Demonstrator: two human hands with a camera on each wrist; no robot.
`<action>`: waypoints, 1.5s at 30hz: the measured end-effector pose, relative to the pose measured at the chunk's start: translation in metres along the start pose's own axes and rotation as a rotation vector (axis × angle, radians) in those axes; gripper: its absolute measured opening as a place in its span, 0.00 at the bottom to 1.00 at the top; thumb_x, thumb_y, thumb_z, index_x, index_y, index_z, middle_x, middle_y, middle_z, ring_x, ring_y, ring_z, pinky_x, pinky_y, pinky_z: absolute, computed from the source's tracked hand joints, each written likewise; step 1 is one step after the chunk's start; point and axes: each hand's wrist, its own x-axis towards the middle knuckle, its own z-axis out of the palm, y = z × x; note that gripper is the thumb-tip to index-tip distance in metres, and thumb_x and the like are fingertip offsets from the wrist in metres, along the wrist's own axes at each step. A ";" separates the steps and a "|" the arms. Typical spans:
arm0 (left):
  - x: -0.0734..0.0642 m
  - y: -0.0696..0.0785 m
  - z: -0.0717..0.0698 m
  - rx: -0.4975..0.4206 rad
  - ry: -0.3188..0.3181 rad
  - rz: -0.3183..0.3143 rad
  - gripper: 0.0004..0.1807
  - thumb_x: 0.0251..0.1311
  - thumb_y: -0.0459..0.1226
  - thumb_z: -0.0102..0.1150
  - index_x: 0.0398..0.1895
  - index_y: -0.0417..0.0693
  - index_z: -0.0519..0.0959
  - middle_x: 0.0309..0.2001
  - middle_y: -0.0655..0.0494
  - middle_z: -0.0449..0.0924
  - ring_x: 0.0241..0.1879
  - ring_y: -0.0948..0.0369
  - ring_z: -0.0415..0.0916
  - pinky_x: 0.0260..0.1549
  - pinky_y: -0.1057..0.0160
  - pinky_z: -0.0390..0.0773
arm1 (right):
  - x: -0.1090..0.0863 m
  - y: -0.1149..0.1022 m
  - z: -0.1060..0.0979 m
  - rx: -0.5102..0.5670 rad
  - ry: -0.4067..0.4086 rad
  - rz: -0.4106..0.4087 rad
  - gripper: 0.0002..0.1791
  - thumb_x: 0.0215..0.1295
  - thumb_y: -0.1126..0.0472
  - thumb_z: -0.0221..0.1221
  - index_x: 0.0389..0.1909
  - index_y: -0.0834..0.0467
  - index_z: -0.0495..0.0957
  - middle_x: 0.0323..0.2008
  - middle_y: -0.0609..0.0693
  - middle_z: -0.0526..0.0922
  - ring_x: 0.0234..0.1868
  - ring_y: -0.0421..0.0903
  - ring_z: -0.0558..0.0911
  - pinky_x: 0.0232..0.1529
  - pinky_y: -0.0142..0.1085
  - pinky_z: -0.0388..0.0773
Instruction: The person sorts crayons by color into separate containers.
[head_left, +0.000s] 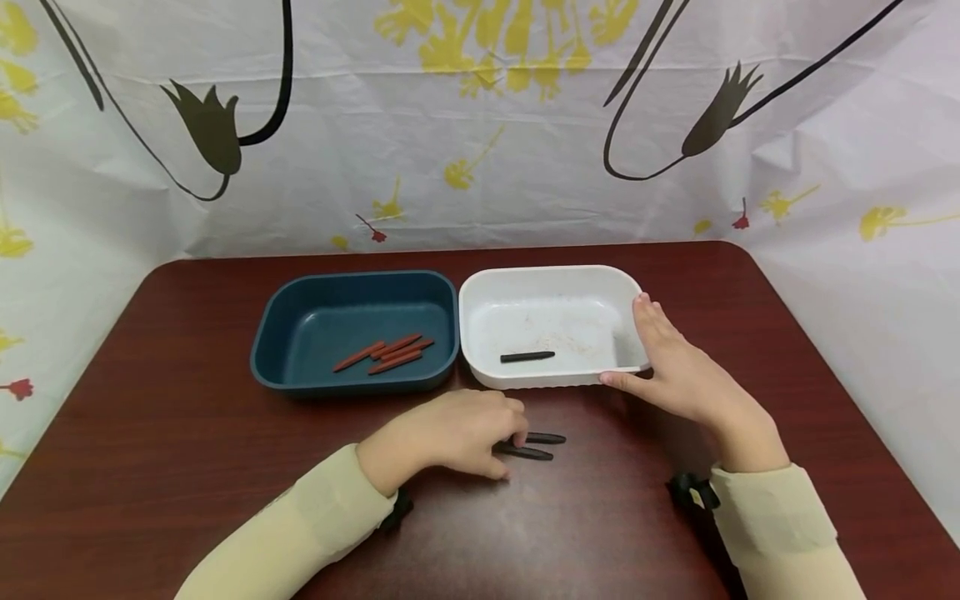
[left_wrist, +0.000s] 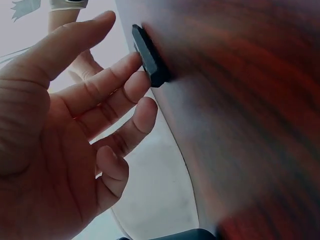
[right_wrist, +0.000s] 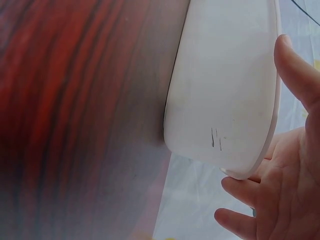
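Observation:
Two black crayon-like sticks lie on the table beside my left hand (head_left: 457,429), the farther stick (head_left: 547,438) and the nearer stick (head_left: 528,453). In the left wrist view, my fingertips touch a black stick (left_wrist: 149,57) while the thumb stays apart from it. My right hand (head_left: 686,375) rests at the right front corner of a white bin (head_left: 551,381), thumb on the front rim and fairly straight fingers along the right side. Inside the white bin lies another black stick (head_left: 527,357). Several reddish-brown sticks (head_left: 396,361) lie in a dark blue bin (head_left: 352,387).
Both bins stand side by side near the back of a dark red wood-grain table (head_left: 150,450). A white patterned sheet (head_left: 495,192) hangs behind and at both sides. Dark wrist straps (head_left: 693,492) show at the sleeves.

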 end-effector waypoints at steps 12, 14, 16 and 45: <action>0.000 0.001 -0.001 0.014 -0.025 -0.074 0.10 0.53 0.45 0.73 0.29 0.58 0.79 0.32 0.68 0.74 0.29 0.68 0.71 0.29 0.69 0.72 | 0.003 -0.002 -0.003 0.003 -0.013 0.008 0.63 0.64 0.33 0.58 0.77 0.66 0.30 0.79 0.61 0.29 0.80 0.61 0.36 0.76 0.60 0.45; 0.000 0.001 0.000 0.025 -0.025 -0.078 0.12 0.52 0.45 0.74 0.25 0.59 0.77 0.30 0.68 0.72 0.29 0.68 0.71 0.29 0.69 0.72 | 0.004 -0.003 -0.001 0.012 -0.019 0.008 0.63 0.64 0.32 0.58 0.77 0.65 0.30 0.79 0.60 0.29 0.80 0.61 0.36 0.76 0.60 0.45; 0.000 0.002 0.002 0.033 -0.027 -0.077 0.14 0.52 0.44 0.75 0.22 0.59 0.75 0.29 0.68 0.71 0.28 0.68 0.70 0.28 0.69 0.72 | 0.005 -0.002 0.000 0.018 -0.024 0.008 0.63 0.63 0.32 0.58 0.77 0.65 0.29 0.79 0.60 0.29 0.80 0.61 0.35 0.76 0.60 0.44; -0.007 -0.002 -0.005 0.008 0.045 -0.012 0.11 0.56 0.40 0.68 0.24 0.59 0.74 0.28 0.67 0.74 0.28 0.68 0.69 0.27 0.70 0.69 | -0.001 -0.002 -0.001 0.017 -0.002 0.002 0.63 0.64 0.34 0.59 0.77 0.67 0.31 0.79 0.63 0.30 0.80 0.62 0.35 0.76 0.59 0.43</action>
